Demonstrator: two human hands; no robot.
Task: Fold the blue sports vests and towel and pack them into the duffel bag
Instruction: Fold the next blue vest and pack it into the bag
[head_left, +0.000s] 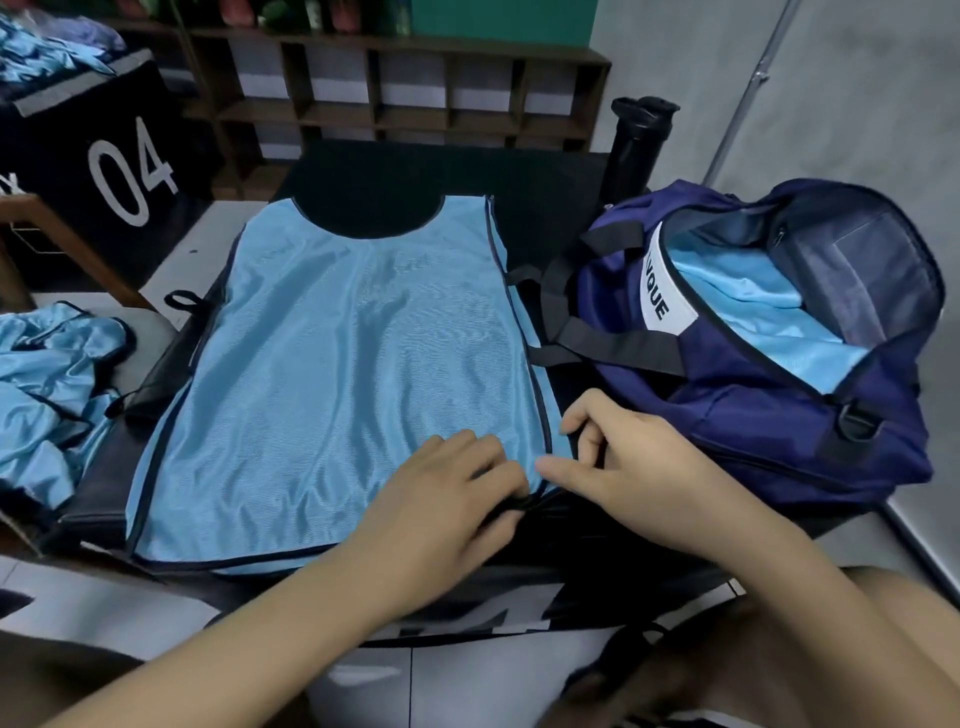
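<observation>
Now pinches near right corner of the blue vest (337, 364) with left hand (457, 488), fingers curled on the dark trim. Grips the same vest's right edge with right hand (613, 457), thumb and finger closed on the hem. Lies spread flat on a dark padded bench (395, 171), neckline far. Shows navy duffel bag (753, 415) unzipped just right of the vest, light blue fabric (753, 317) inside. Shows crumpled vests (47, 384) at left, black bottle (639, 150) far behind the bag, black box (104, 156) marked 04 far left.
</observation>
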